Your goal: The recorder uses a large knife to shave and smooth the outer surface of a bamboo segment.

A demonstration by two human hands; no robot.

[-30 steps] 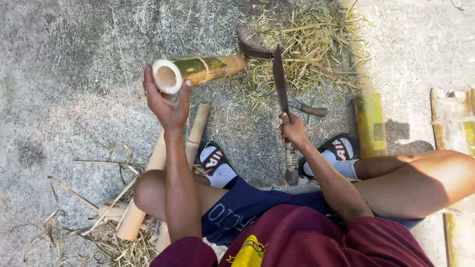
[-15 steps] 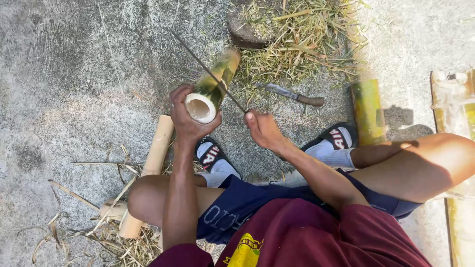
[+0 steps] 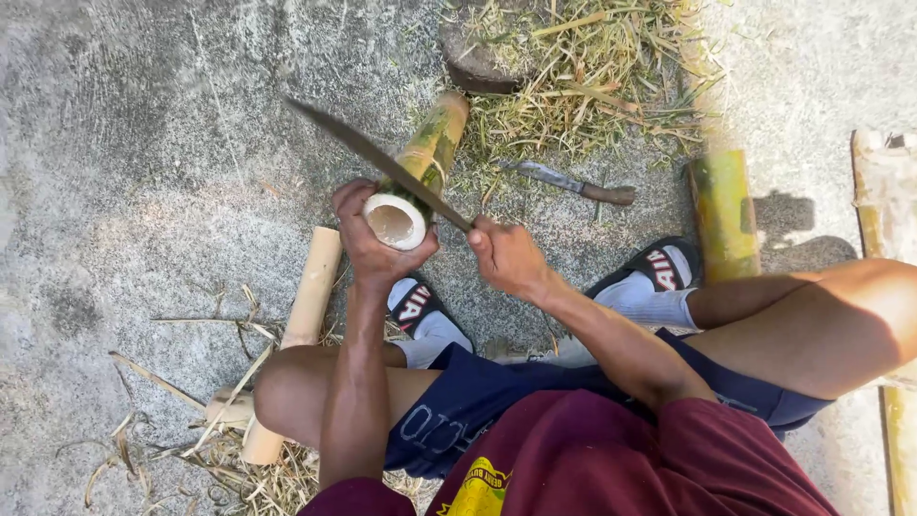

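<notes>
Two hands: both at work on one bamboo section (image 3: 420, 177), held tilted above the concrete ground (image 3: 143, 143) before the seated person.
Left hand (image 3: 373, 239): fingers curled tight around the tube's open, pale-cut end.
Right hand (image 3: 506, 256): fist closed on the handle of a long knife (image 3: 382, 164), blade laid across the rim.
Handling: likely stiff, hollow, fairly light; smooth green skin may slip, so gripping near the end seems best.
Nearby: a second knife (image 3: 568, 182) beside straw-like shavings (image 3: 592, 86).

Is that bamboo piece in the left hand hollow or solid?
Hollow: the bamboo piece shows an open pale cavity at its near cut end, gripped by the left hand.
</notes>
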